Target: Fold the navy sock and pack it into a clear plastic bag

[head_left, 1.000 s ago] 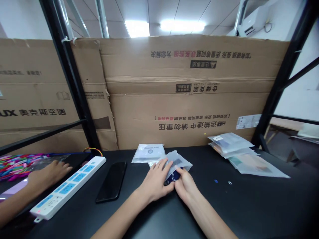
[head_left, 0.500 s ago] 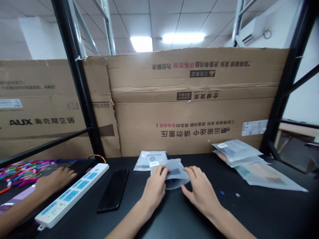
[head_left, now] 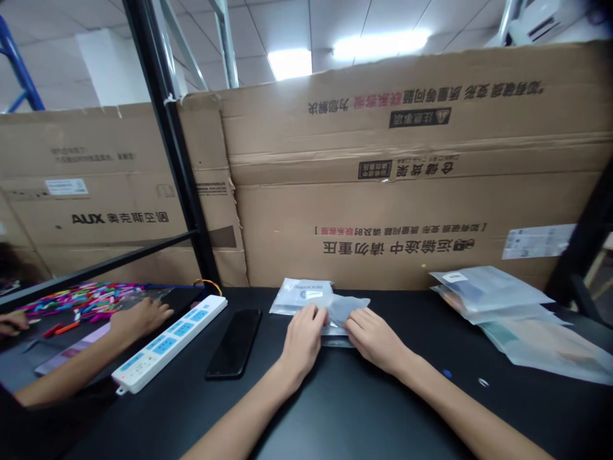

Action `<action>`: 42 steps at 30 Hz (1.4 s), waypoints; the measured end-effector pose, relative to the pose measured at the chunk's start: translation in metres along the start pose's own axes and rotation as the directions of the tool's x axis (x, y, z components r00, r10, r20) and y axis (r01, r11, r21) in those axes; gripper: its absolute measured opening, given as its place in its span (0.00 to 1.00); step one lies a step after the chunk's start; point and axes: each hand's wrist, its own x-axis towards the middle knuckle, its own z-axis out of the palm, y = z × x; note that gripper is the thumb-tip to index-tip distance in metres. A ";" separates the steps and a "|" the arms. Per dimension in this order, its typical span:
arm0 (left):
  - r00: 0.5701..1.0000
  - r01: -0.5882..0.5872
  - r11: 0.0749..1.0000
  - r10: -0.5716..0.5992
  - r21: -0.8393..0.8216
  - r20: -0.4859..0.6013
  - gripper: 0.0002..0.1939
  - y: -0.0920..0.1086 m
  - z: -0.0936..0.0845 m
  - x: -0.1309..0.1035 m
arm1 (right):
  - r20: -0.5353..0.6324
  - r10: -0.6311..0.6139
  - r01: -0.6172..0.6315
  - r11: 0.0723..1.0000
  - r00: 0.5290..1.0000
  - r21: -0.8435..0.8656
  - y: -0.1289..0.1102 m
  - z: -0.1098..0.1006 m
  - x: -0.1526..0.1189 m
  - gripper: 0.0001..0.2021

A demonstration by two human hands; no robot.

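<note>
Left hand (head_left: 302, 337) and right hand (head_left: 372, 337) pressed flat, fingers (head_left: 320, 314) loosely spread, on frosted plastic pouch (head_left: 345, 309) lying mid-counter (head_left: 364, 415), just right of black phone (head_left: 235, 343).

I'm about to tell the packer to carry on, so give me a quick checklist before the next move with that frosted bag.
1. Both hands on the bag: ok. The left hand and right hand press on the frosted bag.
2. Bag flat on the black table: ok.
3. Bag sealed: cannot tell, hands cover it.
4. Black phone out of the way: ok, left of the left hand, apart from it.
5. Co-worker's hand apart: ok, beyond the power strip.
6. Stack of bags apart: ok, lying to the right.
</note>
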 end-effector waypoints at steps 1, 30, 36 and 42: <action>1.000 0.025 1.000 -0.025 0.013 -0.007 0.13 0.000 0.000 0.002 | -0.007 -0.008 0.008 1.000 1.000 0.001 -0.001 -0.005 -0.002 0.13; 0.936 -0.347 0.876 0.303 -0.335 -0.177 0.08 0.004 0.019 0.010 | -0.042 0.158 -0.159 0.987 0.987 -0.022 -0.014 -0.033 -0.039 0.14; 0.931 -0.350 0.842 0.265 -0.410 -0.250 0.09 0.003 0.019 0.010 | -0.090 0.205 -0.214 0.971 0.975 -0.103 -0.015 -0.035 -0.032 0.15; 0.925 -0.346 0.825 0.222 -0.447 -0.307 0.08 -0.001 0.020 0.009 | -0.180 0.203 -0.200 0.979 0.962 0.036 -0.033 -0.031 -0.003 0.10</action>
